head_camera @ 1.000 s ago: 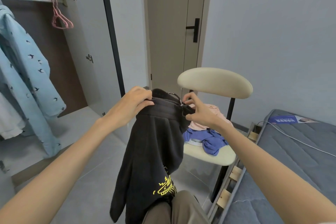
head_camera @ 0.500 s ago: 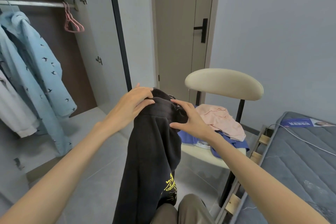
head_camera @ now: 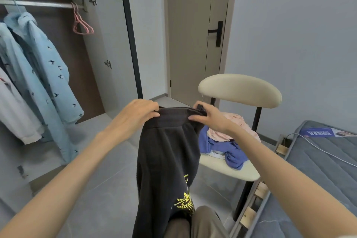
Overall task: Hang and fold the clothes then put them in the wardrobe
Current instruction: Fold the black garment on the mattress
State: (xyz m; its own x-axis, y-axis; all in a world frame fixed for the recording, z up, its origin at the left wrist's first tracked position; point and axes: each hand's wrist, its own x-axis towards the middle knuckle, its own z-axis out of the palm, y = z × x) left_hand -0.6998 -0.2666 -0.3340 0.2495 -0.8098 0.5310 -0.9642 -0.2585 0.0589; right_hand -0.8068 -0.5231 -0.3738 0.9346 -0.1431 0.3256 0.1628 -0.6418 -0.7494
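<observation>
A black garment [head_camera: 166,160] with a yellow print hangs in front of me, held up by its ribbed top edge. My left hand [head_camera: 138,113] grips the left end of that edge. My right hand [head_camera: 209,119] pinches the right end, near a small dark zipper part. Behind the garment, a pink garment [head_camera: 234,127] and a blue garment [head_camera: 229,150] lie heaped on a cream chair [head_camera: 239,91]. The open wardrobe [head_camera: 63,48] at the left has a rail with an empty pink hanger [head_camera: 82,23] and a hanging light blue bird-print robe [head_camera: 41,75].
A white garment [head_camera: 15,114] hangs at the far left in the wardrobe. A bare grey mattress [head_camera: 318,170] with a white cable and a blue leaflet lies at the right. A closed beige door [head_camera: 195,31] stands behind the chair. Grey floor tiles spread below.
My hands have spread apart along the garment's top edge, stretching it flat. My right hand shifted from resting on the fabric to pinching its right end. The view has tilted slightly.
</observation>
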